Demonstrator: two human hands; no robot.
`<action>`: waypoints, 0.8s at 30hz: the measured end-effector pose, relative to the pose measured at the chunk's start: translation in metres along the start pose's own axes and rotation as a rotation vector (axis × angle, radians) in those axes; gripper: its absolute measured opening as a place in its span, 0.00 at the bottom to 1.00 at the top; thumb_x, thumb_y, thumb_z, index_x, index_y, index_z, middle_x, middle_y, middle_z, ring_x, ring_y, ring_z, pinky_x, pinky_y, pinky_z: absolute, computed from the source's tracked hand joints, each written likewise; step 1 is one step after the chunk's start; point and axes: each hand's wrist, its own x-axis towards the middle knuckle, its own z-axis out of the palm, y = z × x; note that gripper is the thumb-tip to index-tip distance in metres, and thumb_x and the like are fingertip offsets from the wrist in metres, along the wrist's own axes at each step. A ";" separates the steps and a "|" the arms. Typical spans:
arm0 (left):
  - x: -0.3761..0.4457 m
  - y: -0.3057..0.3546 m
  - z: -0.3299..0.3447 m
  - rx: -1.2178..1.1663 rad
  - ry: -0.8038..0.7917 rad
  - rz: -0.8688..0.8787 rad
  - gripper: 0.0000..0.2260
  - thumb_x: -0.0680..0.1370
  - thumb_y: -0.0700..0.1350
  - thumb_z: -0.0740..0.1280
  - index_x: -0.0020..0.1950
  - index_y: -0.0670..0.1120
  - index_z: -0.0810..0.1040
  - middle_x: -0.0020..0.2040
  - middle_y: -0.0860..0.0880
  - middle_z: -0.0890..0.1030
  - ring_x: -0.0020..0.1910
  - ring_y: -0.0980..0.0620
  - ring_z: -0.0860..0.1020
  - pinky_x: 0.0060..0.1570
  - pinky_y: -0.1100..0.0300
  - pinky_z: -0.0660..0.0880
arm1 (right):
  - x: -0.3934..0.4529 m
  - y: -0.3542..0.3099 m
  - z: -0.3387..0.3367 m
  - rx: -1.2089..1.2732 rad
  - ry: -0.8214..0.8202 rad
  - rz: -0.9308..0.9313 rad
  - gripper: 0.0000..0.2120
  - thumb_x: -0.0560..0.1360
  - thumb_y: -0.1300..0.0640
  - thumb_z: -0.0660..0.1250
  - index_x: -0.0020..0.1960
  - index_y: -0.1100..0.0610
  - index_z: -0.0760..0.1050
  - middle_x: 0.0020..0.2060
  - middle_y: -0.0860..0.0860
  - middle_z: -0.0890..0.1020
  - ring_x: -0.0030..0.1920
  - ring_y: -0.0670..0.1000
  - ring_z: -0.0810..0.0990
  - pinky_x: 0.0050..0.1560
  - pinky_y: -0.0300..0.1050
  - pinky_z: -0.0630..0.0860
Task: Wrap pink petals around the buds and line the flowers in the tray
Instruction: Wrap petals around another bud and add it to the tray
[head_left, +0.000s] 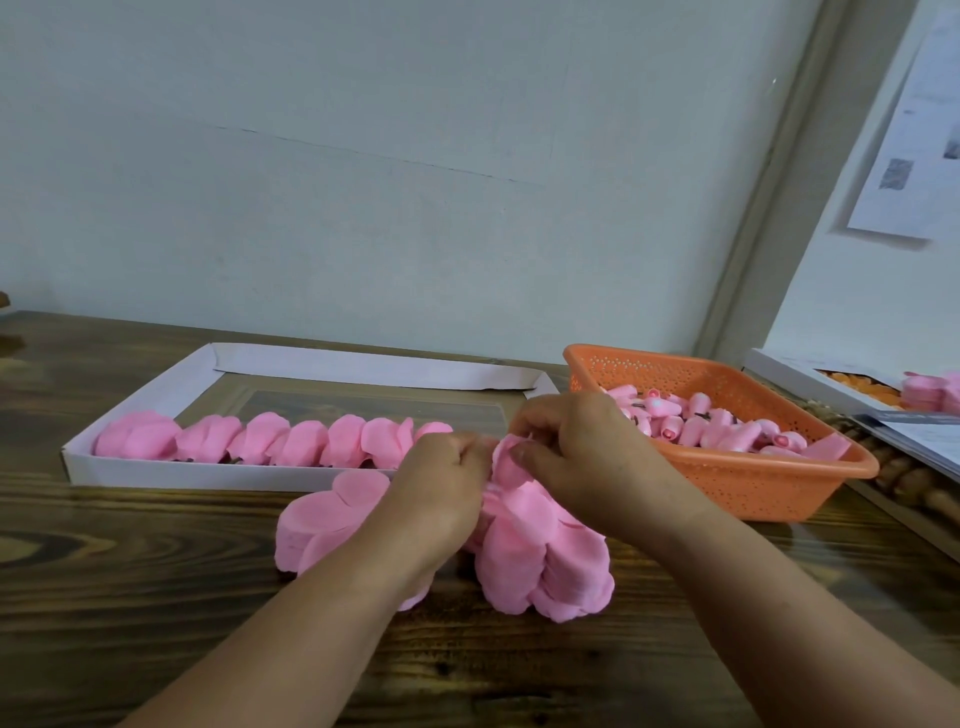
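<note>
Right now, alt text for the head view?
Two hands, left hand and right hand, pinch a pink petal between them above petal stacks on a wooden table. Behind, a white tray holds a row of flowers; to the right, an orange basket holds buds.

I counted seven finished flowers (270, 441) in one tray (156, 384), one orange basket (779, 483) right of centre, and two petal piles (545, 561).
</note>
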 end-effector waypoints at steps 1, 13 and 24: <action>0.000 -0.001 0.000 -0.029 -0.013 0.001 0.16 0.83 0.43 0.56 0.44 0.45 0.82 0.40 0.44 0.82 0.40 0.46 0.79 0.44 0.54 0.74 | 0.001 0.000 0.001 0.006 0.005 0.003 0.13 0.72 0.62 0.65 0.33 0.48 0.70 0.24 0.42 0.69 0.29 0.43 0.68 0.58 0.52 0.67; 0.006 -0.006 0.001 -0.374 0.029 0.001 0.07 0.78 0.32 0.62 0.49 0.41 0.77 0.33 0.50 0.84 0.35 0.54 0.82 0.39 0.62 0.81 | 0.009 0.009 -0.004 0.137 0.116 0.118 0.07 0.72 0.63 0.68 0.36 0.61 0.78 0.25 0.48 0.75 0.26 0.47 0.72 0.32 0.42 0.72; 0.004 -0.007 0.003 -0.334 0.058 0.129 0.09 0.77 0.41 0.68 0.47 0.56 0.83 0.41 0.64 0.84 0.43 0.65 0.81 0.39 0.73 0.76 | 0.013 0.008 -0.011 0.344 0.076 0.215 0.08 0.71 0.67 0.66 0.33 0.65 0.74 0.15 0.48 0.72 0.15 0.45 0.69 0.19 0.36 0.64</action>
